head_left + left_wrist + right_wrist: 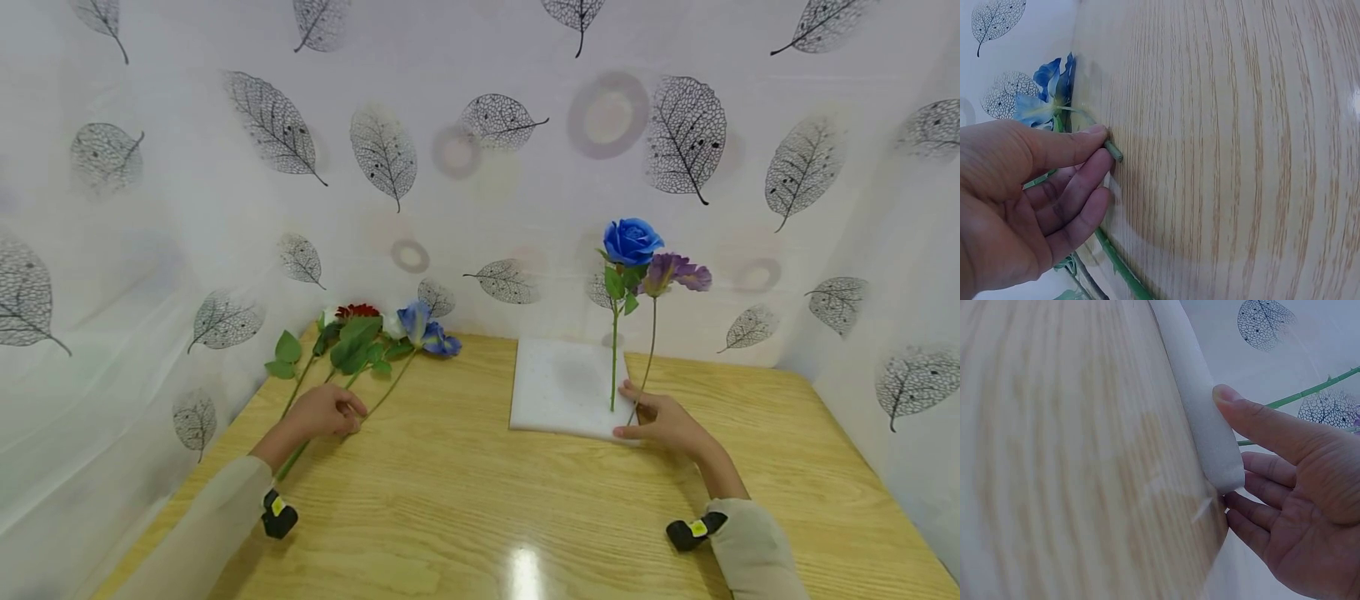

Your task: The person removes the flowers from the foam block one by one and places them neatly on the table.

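On the tabletop [480, 508], your right hand [667, 427] grips the right corner of the white foam block [558, 392], which holds the upright blue rose [632, 242] and the leaning purple flower [675, 273]. At left, your left hand [324, 414] pinches the blue flower [429, 332] near its stem's end. You seem to be picking it up; lifting it clear likely calls for a firm pinch.

Your left hand [326, 415] pinches the stem of the blue iris [427, 331], beside the red flower [357, 311] on the wooden table [450, 500]. Your right hand [667, 423] grips the white block [558, 387] at its near right corner. The blue rose [632, 242] stands upright at the block; the purple flower [675, 273], just beside it, tilts right.
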### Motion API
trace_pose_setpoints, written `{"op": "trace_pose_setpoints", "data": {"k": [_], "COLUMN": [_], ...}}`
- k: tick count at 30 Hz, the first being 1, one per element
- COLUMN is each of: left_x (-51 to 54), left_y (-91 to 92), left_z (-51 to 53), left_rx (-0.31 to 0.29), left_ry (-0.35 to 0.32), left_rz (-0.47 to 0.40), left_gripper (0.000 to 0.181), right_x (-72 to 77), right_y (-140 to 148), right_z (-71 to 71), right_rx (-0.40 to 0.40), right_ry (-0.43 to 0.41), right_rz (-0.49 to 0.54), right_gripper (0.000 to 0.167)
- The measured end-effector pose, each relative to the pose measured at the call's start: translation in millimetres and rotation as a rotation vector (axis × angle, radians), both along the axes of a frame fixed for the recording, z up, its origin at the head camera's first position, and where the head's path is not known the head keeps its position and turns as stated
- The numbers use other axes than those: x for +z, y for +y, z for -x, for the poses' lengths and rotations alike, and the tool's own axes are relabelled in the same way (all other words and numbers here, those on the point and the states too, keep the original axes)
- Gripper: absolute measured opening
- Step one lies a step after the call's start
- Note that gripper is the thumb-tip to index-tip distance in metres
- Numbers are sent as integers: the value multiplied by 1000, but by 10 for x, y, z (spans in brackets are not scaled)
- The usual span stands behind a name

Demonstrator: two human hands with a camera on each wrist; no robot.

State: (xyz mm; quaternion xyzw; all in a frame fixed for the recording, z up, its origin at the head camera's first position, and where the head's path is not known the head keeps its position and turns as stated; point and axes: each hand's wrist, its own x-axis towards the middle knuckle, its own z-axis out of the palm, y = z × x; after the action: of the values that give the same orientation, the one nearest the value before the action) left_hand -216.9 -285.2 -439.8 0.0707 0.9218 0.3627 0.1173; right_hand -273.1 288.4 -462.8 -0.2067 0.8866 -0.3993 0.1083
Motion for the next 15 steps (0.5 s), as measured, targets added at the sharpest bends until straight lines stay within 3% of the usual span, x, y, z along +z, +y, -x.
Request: {"op": "trace_pose_setpoints", "data": {"k": [15], "left_x": [0], "left_y": [-19], "left_z": [10], "left_rx": [-17], "left_ry": [-23], "left_rz": [-25], "left_gripper": [22], "right_x": [5], "right_y": [0], "right_z": [1], "right_rx": [3], "right_ry": [-5], "right_rz": [11], "right_gripper": [87]}}
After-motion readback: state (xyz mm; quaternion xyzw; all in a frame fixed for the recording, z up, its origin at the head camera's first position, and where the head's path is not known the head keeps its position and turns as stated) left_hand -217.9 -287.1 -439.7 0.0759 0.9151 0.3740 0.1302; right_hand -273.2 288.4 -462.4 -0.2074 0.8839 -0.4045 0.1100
